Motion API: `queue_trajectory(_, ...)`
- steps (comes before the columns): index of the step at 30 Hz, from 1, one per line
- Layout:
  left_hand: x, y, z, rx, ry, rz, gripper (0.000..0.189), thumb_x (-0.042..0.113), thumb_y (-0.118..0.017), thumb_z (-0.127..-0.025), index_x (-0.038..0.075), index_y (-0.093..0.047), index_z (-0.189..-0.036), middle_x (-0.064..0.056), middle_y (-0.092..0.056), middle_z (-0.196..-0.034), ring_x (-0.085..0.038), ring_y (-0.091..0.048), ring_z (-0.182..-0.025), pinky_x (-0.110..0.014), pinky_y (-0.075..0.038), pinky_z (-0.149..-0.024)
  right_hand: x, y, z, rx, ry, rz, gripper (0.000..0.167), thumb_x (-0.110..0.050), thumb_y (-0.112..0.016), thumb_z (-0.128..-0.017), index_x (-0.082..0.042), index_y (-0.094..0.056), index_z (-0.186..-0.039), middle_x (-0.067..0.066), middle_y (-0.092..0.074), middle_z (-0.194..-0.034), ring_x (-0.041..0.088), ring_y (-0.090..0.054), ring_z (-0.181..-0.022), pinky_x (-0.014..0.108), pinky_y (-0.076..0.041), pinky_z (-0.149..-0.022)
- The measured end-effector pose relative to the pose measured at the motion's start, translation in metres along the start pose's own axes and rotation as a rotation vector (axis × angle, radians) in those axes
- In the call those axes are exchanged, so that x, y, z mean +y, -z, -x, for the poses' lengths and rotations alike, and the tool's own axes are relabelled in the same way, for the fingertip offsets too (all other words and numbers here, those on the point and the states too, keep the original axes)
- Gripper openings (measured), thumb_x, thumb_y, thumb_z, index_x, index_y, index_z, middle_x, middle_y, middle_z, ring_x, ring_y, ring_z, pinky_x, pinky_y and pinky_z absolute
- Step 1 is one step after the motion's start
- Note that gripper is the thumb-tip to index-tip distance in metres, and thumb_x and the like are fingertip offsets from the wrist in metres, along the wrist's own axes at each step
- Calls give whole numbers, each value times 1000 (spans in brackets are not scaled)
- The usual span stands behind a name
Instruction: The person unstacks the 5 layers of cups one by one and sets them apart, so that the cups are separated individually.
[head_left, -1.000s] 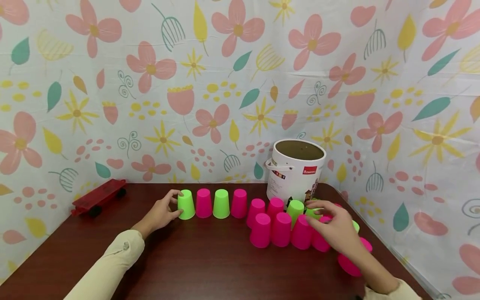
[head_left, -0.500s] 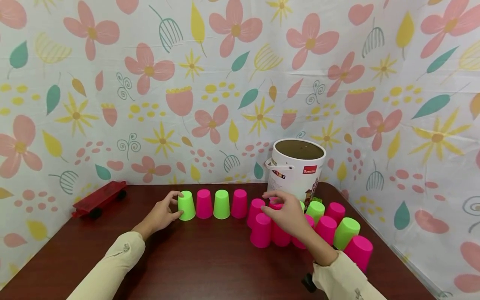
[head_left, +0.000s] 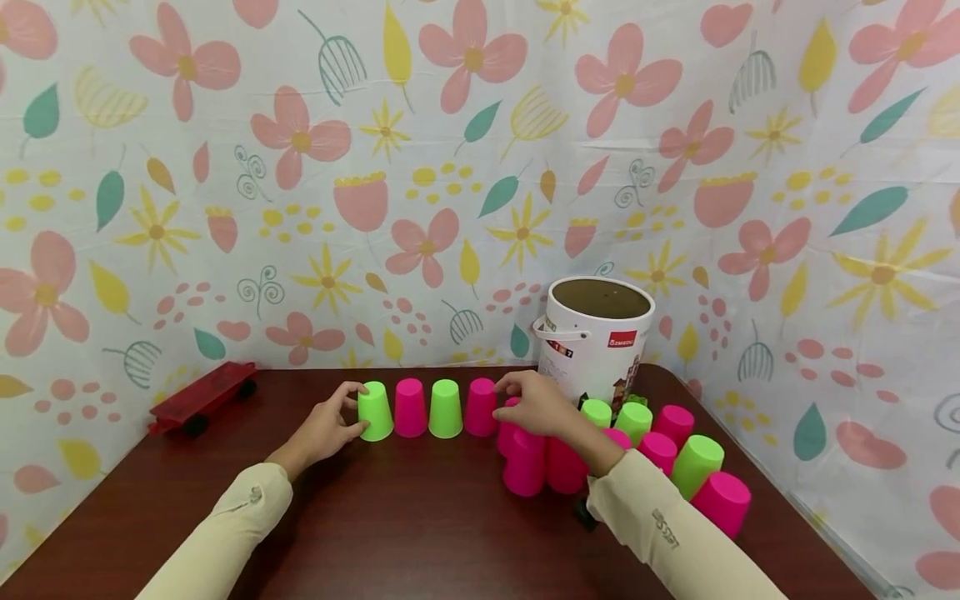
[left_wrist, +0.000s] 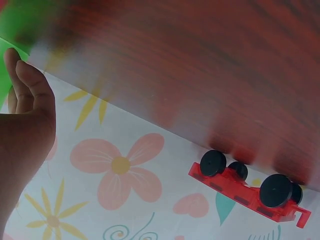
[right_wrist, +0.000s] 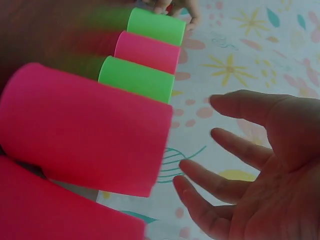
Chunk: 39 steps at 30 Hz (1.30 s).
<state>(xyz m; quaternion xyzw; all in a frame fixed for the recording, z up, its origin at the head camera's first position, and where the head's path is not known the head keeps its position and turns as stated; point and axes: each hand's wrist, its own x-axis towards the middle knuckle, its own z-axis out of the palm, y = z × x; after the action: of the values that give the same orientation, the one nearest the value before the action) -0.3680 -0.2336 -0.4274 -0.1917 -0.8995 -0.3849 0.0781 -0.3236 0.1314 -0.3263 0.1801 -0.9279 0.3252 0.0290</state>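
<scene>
A row of upside-down cups runs across the table: a green cup (head_left: 376, 412) at the left end, then a pink cup (head_left: 410, 408), a green cup (head_left: 446, 409) and a pink cup (head_left: 481, 407). My left hand (head_left: 327, 424) holds the left end green cup, thumb in front and fingers behind; the left wrist view shows only part of that grip. Over the pink cups to the right, my right hand (head_left: 536, 406) hovers with fingers spread toward the row's right end pink cup (right_wrist: 95, 130). A gap shows between those fingers and the cup in the right wrist view.
More upside-down pink and green cups, such as a pink cup (head_left: 723, 502) and a green cup (head_left: 697, 465), stand on the right, partly behind my right arm. A white bucket (head_left: 592, 346) stands behind them. At the back left sits a red toy wagon (head_left: 202, 398).
My right hand has moved left, from over the right-hand cups toward the right end of the row. The left hand stays on its green cup.
</scene>
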Motion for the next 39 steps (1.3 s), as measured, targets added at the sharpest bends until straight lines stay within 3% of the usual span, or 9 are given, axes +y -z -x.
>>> queue_trajectory(8, -5, 1, 2, 7, -2, 5, 51, 3, -73, -88, 17, -43, -127, -23, -64, -112, -22, -62, -55, -30, -50, -55, -4, 6, -32, -74, 100, 103, 25, -12, -79, -83, -1, -73, -105, 12, -69, -97, 25, -62, -94, 38, -50, -82)
queue_trajectory(16, -6, -1, 1, 1, -1, 5, 51, 3, -73, -88, 17, -43, -126, -22, -64, -111, -21, -61, -55, -30, -49, -54, 5, 3, -57, -229, 148, 164, 19, -11, -79, -82, -3, -74, -99, -1, -66, -80, 12, -57, -78, 27, -48, -71)
queue_trajectory(23, -4, 2, -1, 12, -5, -11, 52, 3, -74, -87, 17, -43, -126, -22, -65, -111, -20, -61, -55, -30, -50, -54, 8, -1, -72, -254, 144, 244, 20, -12, -79, -82, -6, -75, -101, 0, -65, -83, 13, -56, -80, 28, -47, -72)
queue_trajectory(31, -3, 1, -2, 8, -7, -17, 52, 4, -74, -88, 18, -43, -127, -22, -65, -111, -19, -61, -55, -30, -49, -54, 16, -6, -81, -283, 115, 260, 22, -13, -81, -82, -7, -75, -103, 2, -69, -90, 15, -57, -83, 29, -48, -74)
queue_trajectory(39, -2, 0, -2, 7, -6, -19, 51, 4, -74, -88, 17, -43, -126, -21, -65, -111, -17, -60, -55, -30, -49, -55, 20, -11, -84, -251, 126, 293, 20, -15, -82, -82, -9, -74, -100, 2, -67, -91, 17, -57, -86, 32, -49, -77)
